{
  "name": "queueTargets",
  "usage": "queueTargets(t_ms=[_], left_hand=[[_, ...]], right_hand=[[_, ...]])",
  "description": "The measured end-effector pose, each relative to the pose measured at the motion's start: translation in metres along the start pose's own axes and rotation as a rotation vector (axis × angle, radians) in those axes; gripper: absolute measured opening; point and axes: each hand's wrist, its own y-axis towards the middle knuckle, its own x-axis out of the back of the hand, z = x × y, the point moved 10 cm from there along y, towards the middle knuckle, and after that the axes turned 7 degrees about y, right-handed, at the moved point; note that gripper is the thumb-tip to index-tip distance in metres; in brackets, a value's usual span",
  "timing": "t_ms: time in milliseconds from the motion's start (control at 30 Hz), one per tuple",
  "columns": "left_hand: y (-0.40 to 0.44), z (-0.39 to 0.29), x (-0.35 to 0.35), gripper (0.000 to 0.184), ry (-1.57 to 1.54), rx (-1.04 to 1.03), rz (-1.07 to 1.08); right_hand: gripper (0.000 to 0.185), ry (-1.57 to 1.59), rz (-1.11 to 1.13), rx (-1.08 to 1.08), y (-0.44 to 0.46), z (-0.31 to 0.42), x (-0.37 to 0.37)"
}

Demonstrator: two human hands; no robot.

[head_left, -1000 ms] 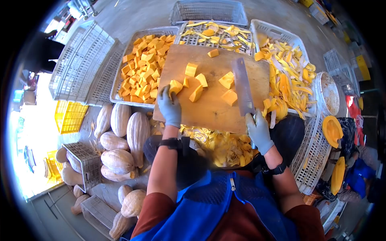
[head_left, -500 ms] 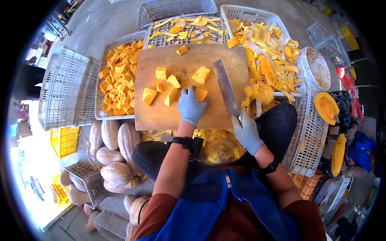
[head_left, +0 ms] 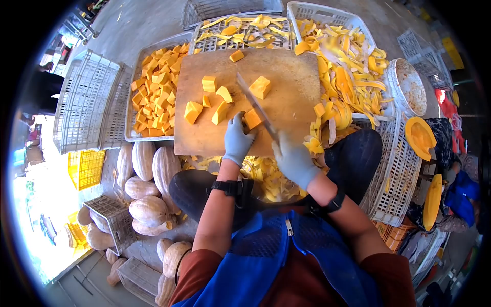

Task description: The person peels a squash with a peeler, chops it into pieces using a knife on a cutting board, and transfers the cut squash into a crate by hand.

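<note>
A wooden cutting board (head_left: 286, 66) carries several orange pumpkin chunks (head_left: 193, 112). My right hand (head_left: 295, 159), in a pale grey glove, grips the handle of a cleaver (head_left: 258, 108). Its blade slants up and left across the board, along the right side of one pumpkin piece (head_left: 252, 119). On that piece's left is my gloved left hand (head_left: 237, 140), fingers apart and nothing in the palm; whether the fingertips touch the piece I cannot tell. A larger chunk (head_left: 260, 87) lies just beyond the blade.
Left of the board stands a crate of pumpkin cubes (head_left: 158, 92). Peelings fill a crate (head_left: 353, 77) at the right and lie on an upturned crate (head_left: 245, 30) behind. Whole pumpkins (head_left: 148, 210) rest on the floor at left. A white bucket (head_left: 407, 87) stands far right.
The cleaver has swung left from the board's right side to the pumpkin piece. My right hand has moved left with it. My left hand has drawn slightly back from the piece.
</note>
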Motion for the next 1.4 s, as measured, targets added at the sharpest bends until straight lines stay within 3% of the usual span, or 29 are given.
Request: queueTargets(t_ms=[100, 167, 267, 367, 400, 533, 733, 867, 967, 1033, 1100, 1133, 1233, 1267, 1367, 1400], left_hand=[[0.005, -0.005, 0.001, 0.059, -0.001, -0.025, -0.012], [0.003, -0.007, 0.000, 0.056, 0.029, -0.014, 0.054], [0.005, -0.008, 0.028, 0.055, 0.135, 0.170, -0.167], [0.016, -0.051, 0.037, 0.049, 0.267, -0.040, -0.300], [0.024, -0.064, 0.031, 0.055, 0.292, -0.173, -0.350], [0.069, -0.049, -0.006, 0.048, 0.397, -0.048, -0.166], [0.068, -0.038, -0.014, 0.046, 0.298, -0.078, -0.245], [0.051, -0.060, -0.002, 0.043, 0.349, -0.294, -0.300], [0.086, -0.035, 0.054, 0.041, 0.345, -0.190, -0.491], [0.117, -0.029, 0.096, 0.038, 0.481, -0.091, -0.456], [0.159, 0.039, 0.074, 0.036, 0.407, 0.051, -0.006], [0.168, 0.040, 0.082, 0.035, 0.444, -0.052, -0.005], [0.173, 0.114, 0.090, 0.039, -0.219, 0.534, -0.052], [0.184, 0.153, 0.072, 0.041, -0.403, 0.439, -0.170], [0.172, 0.143, 0.074, 0.039, -0.568, 0.554, -0.106], [0.174, 0.150, 0.077, 0.039, -0.338, 0.522, -0.063]], right_hand=[[0.024, 0.023, 0.258, -0.137, 0.000, -0.034, -0.046], [0.023, 0.141, 0.289, -0.197, -0.004, -0.043, -0.040], [0.023, 0.245, 0.205, -0.192, 0.005, -0.032, -0.001], [0.023, 0.219, 0.065, -0.115, 0.018, -0.035, 0.030], [0.023, 0.195, 0.017, -0.082, 0.026, -0.037, 0.038], [0.025, 0.162, -0.009, -0.068, 0.066, -0.029, 0.047], [0.025, 0.047, 0.250, -0.024, 0.092, -0.074, -0.025], [0.022, 0.175, 0.242, -0.091, 0.072, -0.065, -0.011], [0.021, 0.248, 0.142, -0.110, 0.063, -0.061, -0.007], [0.022, 0.292, 0.101, -0.144, 0.058, -0.059, -0.008], [0.022, 0.298, 0.090, -0.096, 0.064, -0.047, -0.006], [0.023, 0.301, 0.084, -0.074, 0.067, -0.040, -0.005], [0.023, 0.290, 0.172, -0.127, 0.085, -0.022, -0.008], [0.023, 0.296, 0.173, -0.116, 0.094, -0.014, -0.010], [0.023, 0.306, 0.169, -0.051, 0.126, 0.011, -0.015], [0.023, 0.310, 0.156, -0.006, 0.137, 0.023, -0.016]])
